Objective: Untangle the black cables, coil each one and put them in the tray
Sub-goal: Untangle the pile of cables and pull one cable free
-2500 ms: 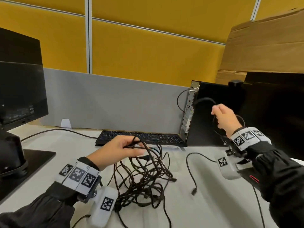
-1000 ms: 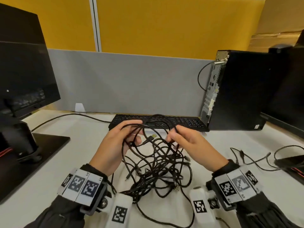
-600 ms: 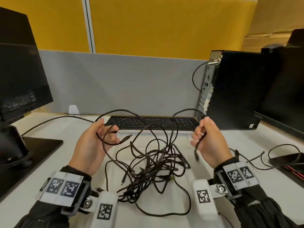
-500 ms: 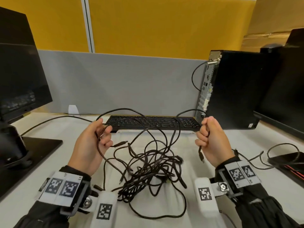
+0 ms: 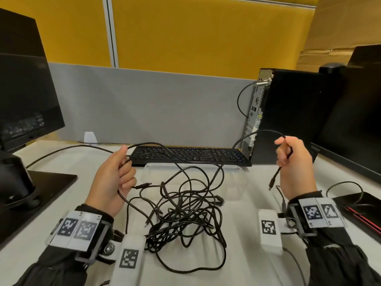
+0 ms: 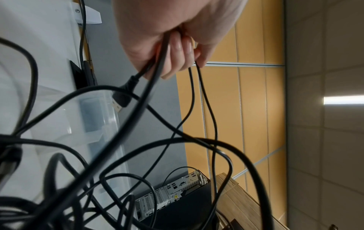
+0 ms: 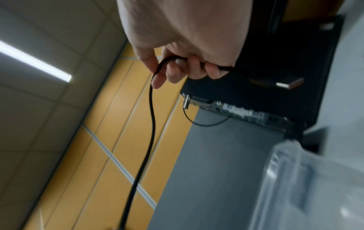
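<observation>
A tangle of black cables point(image 5: 185, 211) lies on the white desk between my hands. My left hand point(image 5: 117, 172) is raised at the left and grips several cable strands point(image 6: 157, 65), with a USB plug point(image 6: 121, 99) hanging just below its fingers. My right hand point(image 5: 288, 155) is held up at the right and grips one cable end point(image 7: 155, 74); its plug point(image 5: 272, 182) dangles below the fist. A clear plastic tray point(image 5: 233, 176) sits behind the tangle, in front of the keyboard.
A black keyboard point(image 5: 189, 155) lies behind the tray. A desktop tower point(image 5: 288, 116) stands at the right, monitors point(image 5: 24, 79) at the left and far right. More loose cables point(image 5: 350, 195) lie at the right. A grey partition point(image 5: 144, 104) closes the back.
My hands have moved further apart, the right one up and to the right, drawing its cable out of the pile. The tangle has spread a little.
</observation>
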`<state>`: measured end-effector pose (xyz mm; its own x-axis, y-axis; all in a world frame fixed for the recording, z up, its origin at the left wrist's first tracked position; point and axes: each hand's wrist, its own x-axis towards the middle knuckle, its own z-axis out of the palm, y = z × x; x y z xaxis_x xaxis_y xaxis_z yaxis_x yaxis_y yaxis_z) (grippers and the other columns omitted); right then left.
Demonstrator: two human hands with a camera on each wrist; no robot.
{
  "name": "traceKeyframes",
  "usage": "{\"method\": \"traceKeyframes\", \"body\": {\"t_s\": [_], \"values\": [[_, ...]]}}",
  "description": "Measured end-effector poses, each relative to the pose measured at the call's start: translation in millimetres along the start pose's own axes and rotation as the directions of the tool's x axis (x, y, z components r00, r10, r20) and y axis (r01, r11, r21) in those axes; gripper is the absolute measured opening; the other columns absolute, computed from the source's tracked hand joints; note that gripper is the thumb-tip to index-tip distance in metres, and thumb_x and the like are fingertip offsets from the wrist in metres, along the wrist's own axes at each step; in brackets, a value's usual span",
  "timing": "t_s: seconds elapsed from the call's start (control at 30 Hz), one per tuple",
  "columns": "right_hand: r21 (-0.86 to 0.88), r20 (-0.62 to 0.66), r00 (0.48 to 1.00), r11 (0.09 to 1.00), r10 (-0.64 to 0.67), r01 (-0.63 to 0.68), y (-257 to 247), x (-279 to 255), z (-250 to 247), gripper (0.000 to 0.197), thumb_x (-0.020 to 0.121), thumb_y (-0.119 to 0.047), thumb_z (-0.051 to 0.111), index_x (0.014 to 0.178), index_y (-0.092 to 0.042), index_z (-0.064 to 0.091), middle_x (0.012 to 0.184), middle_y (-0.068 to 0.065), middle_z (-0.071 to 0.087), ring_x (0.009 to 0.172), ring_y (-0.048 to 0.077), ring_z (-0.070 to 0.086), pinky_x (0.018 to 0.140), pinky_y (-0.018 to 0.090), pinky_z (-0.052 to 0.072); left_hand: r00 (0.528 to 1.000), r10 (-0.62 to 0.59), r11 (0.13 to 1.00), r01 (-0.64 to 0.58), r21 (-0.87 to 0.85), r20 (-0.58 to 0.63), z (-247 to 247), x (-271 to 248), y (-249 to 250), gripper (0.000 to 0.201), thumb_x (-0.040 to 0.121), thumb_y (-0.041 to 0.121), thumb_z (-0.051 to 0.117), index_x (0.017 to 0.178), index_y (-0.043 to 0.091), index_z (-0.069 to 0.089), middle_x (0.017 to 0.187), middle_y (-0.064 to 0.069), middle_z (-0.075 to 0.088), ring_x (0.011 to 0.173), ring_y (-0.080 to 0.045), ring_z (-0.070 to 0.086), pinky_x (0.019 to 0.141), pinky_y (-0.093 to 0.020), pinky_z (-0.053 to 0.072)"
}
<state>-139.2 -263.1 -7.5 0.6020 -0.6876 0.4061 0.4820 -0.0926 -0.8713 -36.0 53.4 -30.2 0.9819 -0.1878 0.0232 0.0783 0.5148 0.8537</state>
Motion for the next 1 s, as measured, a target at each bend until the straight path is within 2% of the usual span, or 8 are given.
{"method": "traceKeyframes", "body": {"t_s": [0.23, 0.37, 0.5, 0.57, 0.63, 0.8, 0.9, 1.0], "values": [[-0.511, 0.118, 0.977, 0.855, 0.179, -0.095, -12.5, 10.5, -21.9, 0.032, 0.091, -0.009, 0.043, 0.059, -0.01, 0.047, 0.048, -0.004, 0.043, 0.051, 0.019, 0.036, 0.052, 0.028, 0.025, 0.983, 0.039, 0.996, -0.024, -0.081, 0.182, 5.6, -4.4, 2.1, 0.028, 0.092, 0.038, 0.045, 0.078, 0.021, 0.061, 0.057, 0.005, 0.042, 0.043, -0.006, 0.029, 0.043, -0.018, 0.022], [-0.83, 0.328, 0.941, 0.501, 0.086, 0.244, -24.3, 1.8, 0.2, 0.029, 0.093, -0.04, 0.048, 0.109, -0.017, 0.058, 0.101, -0.001, 0.057, 0.098, 0.019, 0.052, 0.084, 0.033, 0.043, 0.965, 0.056, 0.996, -0.037, -0.078, 0.256, 12.3, -10.1, 2.2, 0.027, 0.088, 0.041, 0.046, 0.08, 0.022, 0.065, 0.073, -0.001, 0.062, 0.047, -0.007, 0.038, 0.045, -0.017, 0.034], [-0.68, 0.698, 0.699, 0.447, 0.155, 0.581, -40.0, -32.3, 55.8, 0.065, 0.079, -0.067, 0.038, 0.131, -0.03, 0.047, 0.124, -0.013, 0.047, 0.12, 0.008, 0.037, 0.103, 0.03, 0.034, 0.946, 0.045, 0.997, -0.025, -0.067, 0.321, 17.6, -15.6, 1.3, 0.026, 0.085, 0.041, 0.045, 0.081, 0.021, 0.063, 0.103, -0.011, 0.071, 0.05, -0.009, 0.047, 0.052, -0.019, 0.043], [-0.612, 0.791, 0.525, 0.432, 0.314, 0.663, -41.0, -51.5, 83.8, 0.041, 0.086, -0.057, 0.046, 0.116, -0.032, 0.057, 0.114, -0.013, 0.058, 0.106, 0.003, 0.05, 0.094, 0.023, 0.04, 0.93, 0.043, 0.998, -0.027, -0.049, 0.364, 18.9, -17.4, 1.5, 0.026, 0.086, 0.041, 0.044, 0.082, 0.021, 0.06, 0.111, -0.013, 0.069, 0.055, -0.011, 0.054, 0.057, -0.021, 0.046], [-0.545, 0.835, 0.469, 0.548, 0.288, 0.634, -42.9, -56.3, 98.1, 0.015, 0.094, -0.037, 0.05, 0.09, -0.028, 0.061, 0.09, -0.01, 0.066, 0.082, 0.007, 0.062, 0.075, 0.019, 0.046, 0.919, 0.05, 0.999, -0.048, -0.015, 0.392, 16.9, -16.9, 3.9, 0.027, 0.087, 0.042, 0.042, 0.079, 0.02, 0.056, 0.11, -0.014, 0.069, 0.059, -0.012, 0.059, 0.06, -0.022, 0.048], [-0.376, 0.7, 0.707, 0.894, 0.101, 0.244, -69.3, -40.9, 95.5, 0.024, 0.1, -0.021, 0.04, 0.083, -0.014, 0.054, 0.068, -0.002, 0.06, 0.063, 0.013, 0.058, 0.054, 0.022, 0.044, 0.949, 0.184, 0.857, -0.283, 0.43, 0.257, 4.4, -8.5, 17.8, 0.039, 0.092, 0.042, 0.043, 0.079, 0.006, 0.053, 0.092, -0.004, 0.074, 0.054, -0.006, 0.058, 0.051, -0.016, 0.045], [-0.31, 0.615, 0.787, 0.908, -0.033, 0.281, -74.2, -36.6, 89.4, 0.025, 0.101, -0.02, 0.038, 0.083, -0.012, 0.053, 0.06, -0.002, 0.044, 0.051, 0.005, 0.041, 0.05, 0.017, 0.035, 0.941, 0.294, 0.742, -0.337, 0.58, 0.17, -5.4, -4.3, 26.4, 0.045, 0.094, 0.043, 0.042, 0.075, 0.004, 0.054, 0.052, 0.009, 0.053, 0.042, -0.002, 0.04, 0.053, -0.02, 0.037], [-0.262, 0.522, 0.85, 0.934, -0.074, 0.242, -79.1, -34.6, 87.2, 0.025, 0.102, -0.022, 0.036, 0.084, -0.015, 0.052, 0.057, -0.006, 0.03, 0.046, 0.003, 0.027, 0.045, 0.015, 0.025, 0.931, 0.286, 0.75, -0.365, 0.551, 0.228, -3.1, -8.6, 34.3, 0.041, 0.094, 0.045, 0.039, 0.072, 0.01, 0.041, 0.055, 0.0, 0.03, 0.045, -0.008, 0.028, 0.056, -0.026, 0.032]]}}
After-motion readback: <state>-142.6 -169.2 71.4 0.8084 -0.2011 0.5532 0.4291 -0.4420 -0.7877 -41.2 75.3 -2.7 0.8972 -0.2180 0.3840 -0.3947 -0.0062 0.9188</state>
